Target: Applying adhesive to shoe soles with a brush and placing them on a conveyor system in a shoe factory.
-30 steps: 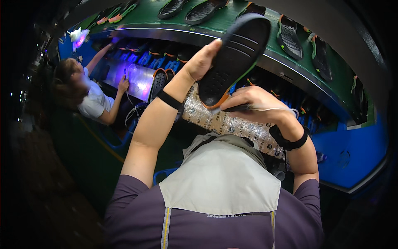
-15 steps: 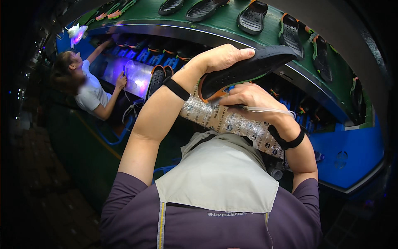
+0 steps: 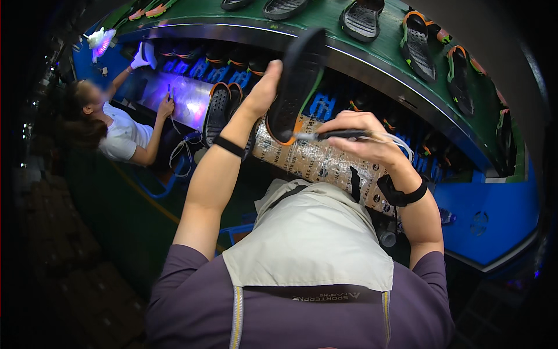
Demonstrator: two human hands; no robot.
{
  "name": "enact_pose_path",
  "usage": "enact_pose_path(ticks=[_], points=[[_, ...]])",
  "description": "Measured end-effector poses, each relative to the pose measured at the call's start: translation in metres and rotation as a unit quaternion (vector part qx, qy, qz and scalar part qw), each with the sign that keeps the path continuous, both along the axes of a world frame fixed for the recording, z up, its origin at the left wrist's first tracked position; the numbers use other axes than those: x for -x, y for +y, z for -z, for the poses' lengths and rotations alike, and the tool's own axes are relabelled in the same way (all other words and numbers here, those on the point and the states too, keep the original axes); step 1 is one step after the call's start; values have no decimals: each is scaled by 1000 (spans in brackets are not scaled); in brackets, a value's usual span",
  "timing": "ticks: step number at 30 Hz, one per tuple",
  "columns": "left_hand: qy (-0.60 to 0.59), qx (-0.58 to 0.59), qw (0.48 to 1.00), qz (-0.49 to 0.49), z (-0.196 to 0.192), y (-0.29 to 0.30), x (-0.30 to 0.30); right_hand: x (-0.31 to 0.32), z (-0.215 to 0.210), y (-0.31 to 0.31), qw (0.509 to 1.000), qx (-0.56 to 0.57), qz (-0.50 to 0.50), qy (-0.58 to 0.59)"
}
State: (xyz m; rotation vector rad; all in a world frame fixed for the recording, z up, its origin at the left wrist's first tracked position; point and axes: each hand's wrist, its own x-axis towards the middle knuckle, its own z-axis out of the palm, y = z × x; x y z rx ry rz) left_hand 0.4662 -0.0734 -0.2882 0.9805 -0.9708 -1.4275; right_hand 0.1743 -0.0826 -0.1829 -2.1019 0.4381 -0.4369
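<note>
My left hand (image 3: 264,90) grips a black shoe sole (image 3: 295,93) with an orange rim at its lower end and a thin green line along one side. The sole stands nearly upright, toe up, its perforated inner face toward me. Closed round the black handle of a brush (image 3: 343,134), my right hand (image 3: 363,139) holds its pale tip at the orange edge; whether tip and edge touch is unclear. A clear tube (image 3: 401,142) trails from the brush past my right wrist. Each forearm has a black band.
Below my hands lies a tape-wrapped cardboard surface (image 3: 314,158). A green conveyor belt (image 3: 325,23) carrying several soles curves across the far side, with blue holders (image 3: 321,106) beneath it. More soles (image 3: 217,113) stand at the left, near a seated co-worker (image 3: 125,131).
My left hand has turned the sole from lying slanted to nearly upright and moved left. My right hand has rotated, so the brush now shows plainly at the sole's orange end.
</note>
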Motion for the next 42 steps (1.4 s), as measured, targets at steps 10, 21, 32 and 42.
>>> enact_pose_path(ticks=[10, 21, 32, 42], points=[[462, -261, 844, 76, 166, 169, -59, 30, 101, 8, 924, -249, 289, -27], [549, -232, 800, -68, 148, 138, 58, -41, 106, 1, 935, -198, 293, 4], [463, -52, 885, 11, 39, 101, 106, -92, 42, -19, 906, 2, 367, -209], [408, 52, 911, -23, 34, 84, 85, -37, -20, 39, 986, 99, 28, 130]])
